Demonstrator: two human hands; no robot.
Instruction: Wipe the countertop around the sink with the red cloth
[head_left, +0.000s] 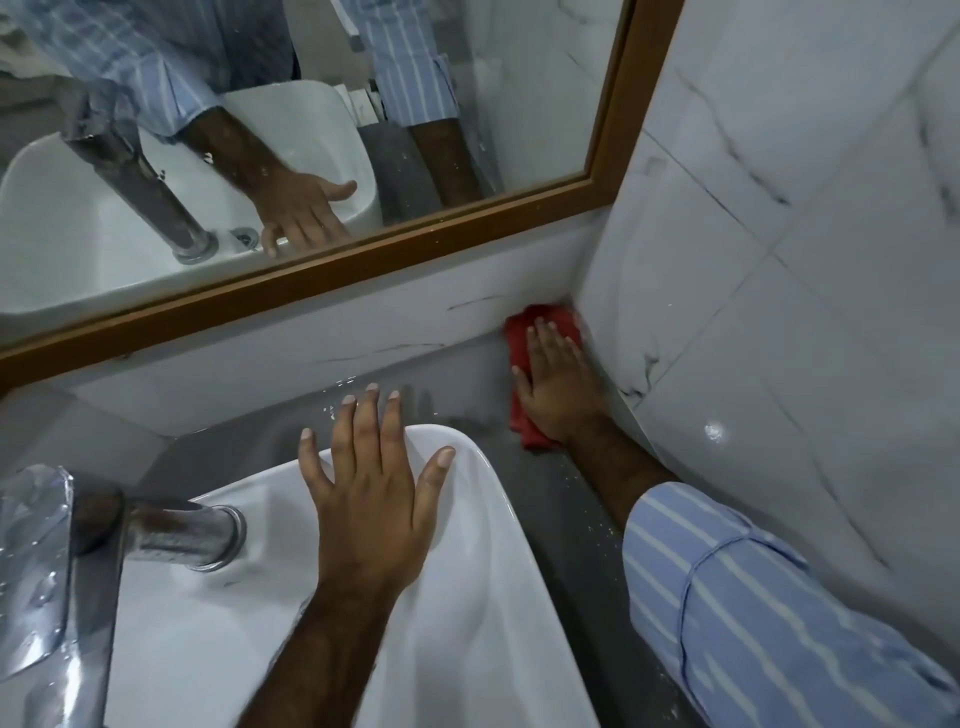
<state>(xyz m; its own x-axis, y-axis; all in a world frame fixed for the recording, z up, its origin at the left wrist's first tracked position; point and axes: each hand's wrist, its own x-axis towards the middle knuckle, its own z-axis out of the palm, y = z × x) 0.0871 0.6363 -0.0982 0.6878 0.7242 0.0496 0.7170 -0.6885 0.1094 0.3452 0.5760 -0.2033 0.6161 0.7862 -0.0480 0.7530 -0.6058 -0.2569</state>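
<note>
Both hands are flat: the right hand (558, 387) presses the red cloth (522, 410) onto the grey worktop (566, 525) in the back corner by the tiled wall (779, 312), grip spread, not closed; the left hand (371, 493) braces open on the sink (467, 597) rim. Wiping is underway; next, I judge, drag the cloth forward along the strip beside the basin.

Grey countertop (561, 499) = narrow strip between sink (467, 597) rim and tiled side wall (779, 312), running 5 o'clock to 12 o'clock. Far end boxed in by back wall (311, 338) and side wall corner at 1 o'clock; right hand (558, 382) flat on red cloth (524, 415) fills that corner. Right forearm and striped sleeve (753, 613) block strip at 4 o'clock. Behind sink, 11–12 o'clock, wet strip free. Left hand (371, 486) spread on sink rim, centre. Faucet (104, 530) blocks 9 o'clock. Mirror frame (322, 275) overhangs back wall.
</note>
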